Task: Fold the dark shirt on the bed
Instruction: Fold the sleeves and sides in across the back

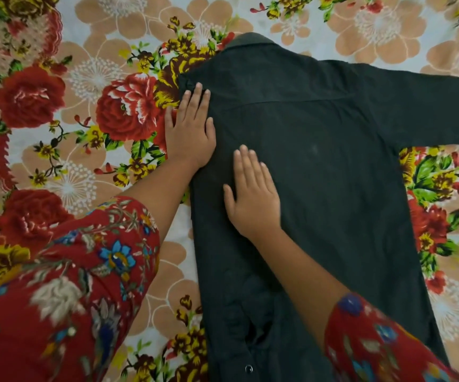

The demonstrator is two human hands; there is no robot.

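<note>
The dark shirt runs top to bottom of frame; left grip and right grip press it flat-fingered, the right nearer the unfolded sleeve stretching right.

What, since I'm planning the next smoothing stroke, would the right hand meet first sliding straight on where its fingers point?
Only more dark shirt: the right hand lies flat on it, aimed toward the collar. It would probably cross the shoulder seam first, passing narrowly beside the left hand.
</note>
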